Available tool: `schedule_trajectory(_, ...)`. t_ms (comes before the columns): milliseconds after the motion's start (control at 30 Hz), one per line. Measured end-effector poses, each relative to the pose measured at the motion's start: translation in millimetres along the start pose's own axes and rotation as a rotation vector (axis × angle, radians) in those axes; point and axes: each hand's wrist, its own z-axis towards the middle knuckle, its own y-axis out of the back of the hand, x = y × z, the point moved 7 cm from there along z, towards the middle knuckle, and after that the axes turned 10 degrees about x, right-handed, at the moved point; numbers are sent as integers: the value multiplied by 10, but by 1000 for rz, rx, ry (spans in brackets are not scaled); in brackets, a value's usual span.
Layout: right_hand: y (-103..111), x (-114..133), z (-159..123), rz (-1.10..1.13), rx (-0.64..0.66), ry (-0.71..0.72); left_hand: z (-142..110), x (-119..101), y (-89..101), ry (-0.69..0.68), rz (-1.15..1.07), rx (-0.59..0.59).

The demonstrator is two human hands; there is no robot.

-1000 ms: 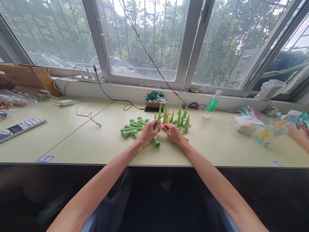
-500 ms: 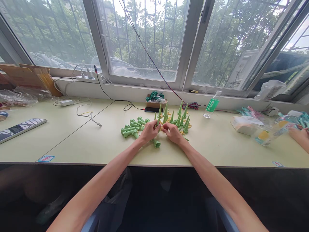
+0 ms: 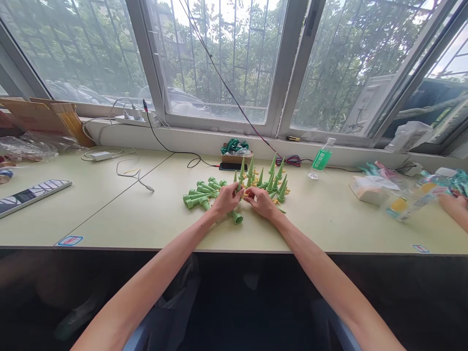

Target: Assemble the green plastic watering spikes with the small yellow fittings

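Observation:
My left hand (image 3: pixel 225 199) is closed around a green plastic plant-watering spike, mostly hidden by the fingers. Close beside it, my right hand (image 3: pixel 262 201) pinches at a small yellow valve piece (image 3: pixel 246 194) by the spike; the exact contact is too small to make out. Behind and right of the hands, several pointed green spikes (image 3: pixel 280 170) stand upright, with yellow pieces around their bases. On the left lie several green hollow spikes (image 3: pixel 199 199) in a loose pile. One more green tube (image 3: pixel 237 217) points its open end towards me, just below my hands.
A phone (image 3: pixel 233 166) and a small cardboard box (image 3: pixel 237 157) lie behind the spikes. To the right stand a green-labelled bottle (image 3: pixel 321 159), a tissue pack (image 3: pixel 371 189) and a tilted clear bottle (image 3: pixel 409 200). Another person's hand (image 3: pixel 454 207) shows at the right edge. Cables (image 3: pixel 135 170) lie left.
My right fingers have shifted very slightly by the yellow piece. Both hands stay in nearly the same place, and the spikes around them have not moved.

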Motion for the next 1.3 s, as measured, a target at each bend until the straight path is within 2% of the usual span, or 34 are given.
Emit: schedule_trajectory(1300,-31,21,-5,-80,51,-7,3,-14,-8,-21,21,7)
